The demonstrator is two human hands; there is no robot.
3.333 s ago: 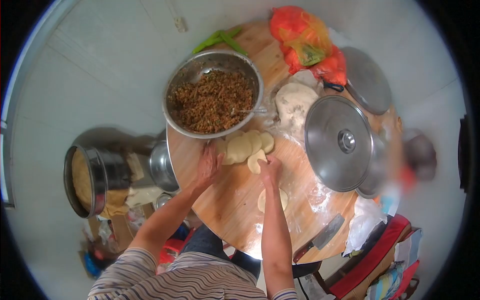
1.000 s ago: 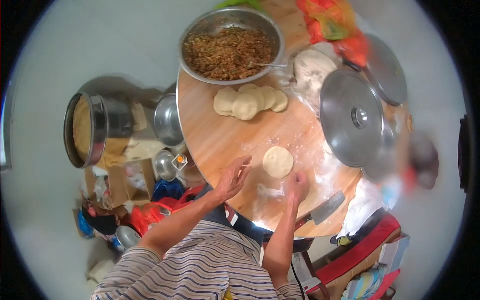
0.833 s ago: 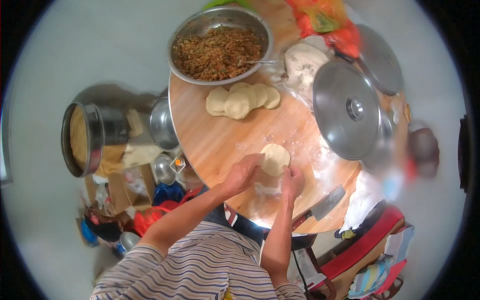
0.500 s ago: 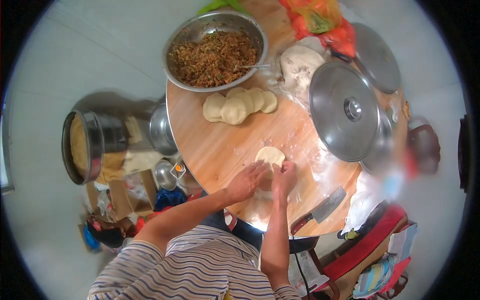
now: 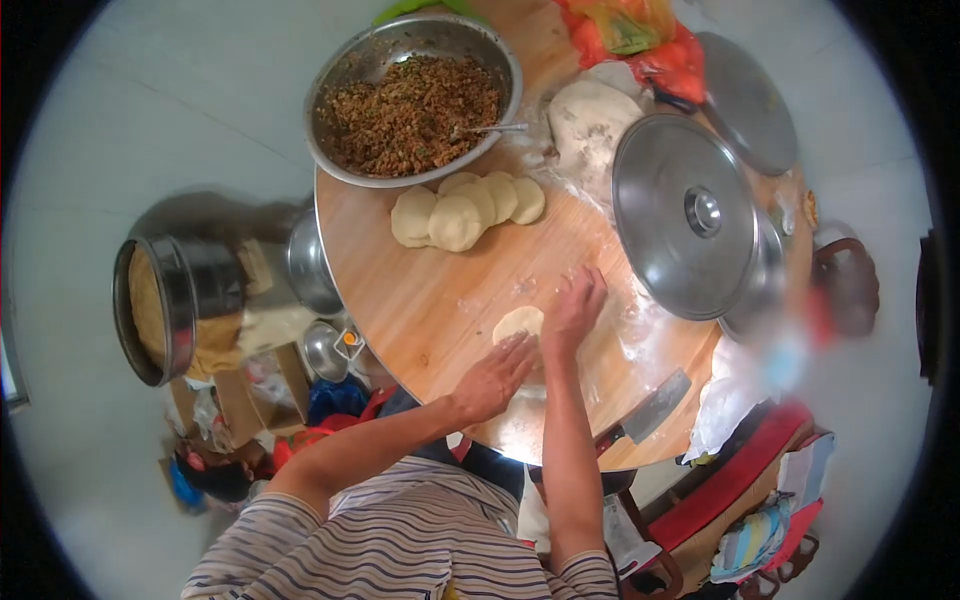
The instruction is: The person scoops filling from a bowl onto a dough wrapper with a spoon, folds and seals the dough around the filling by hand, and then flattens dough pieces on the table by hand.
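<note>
My left hand [image 5: 497, 375] lies with its fingers stretched out over the near part of a flat, round dough disc [image 5: 518, 323] on the wooden table [image 5: 400, 310]. Just right of the disc, my right hand [image 5: 576, 305] is off the dough, its fingers bent and slightly apart; nothing shows in them, though the palm side is hidden. Farther back, several pale dough rounds [image 5: 457, 222] overlap in a pile. Behind them stands a steel bowl [image 5: 325, 158] of brown minced filling [image 5: 412, 115], a spoon handle [image 5: 498, 128] sticking out over its rim.
A large dough lump [image 5: 592, 125] sits at the back beside a steel lid [image 5: 655, 235]. Near the right table edge lies a cleaver [image 5: 652, 408], its handle partly behind my right forearm. Red plastic bags [image 5: 672, 65] are at the back. Flour dusts the right side.
My right hand has let go of the disc's edge and moved up and right. My left hand stays on the dough. The view has shifted slightly.
</note>
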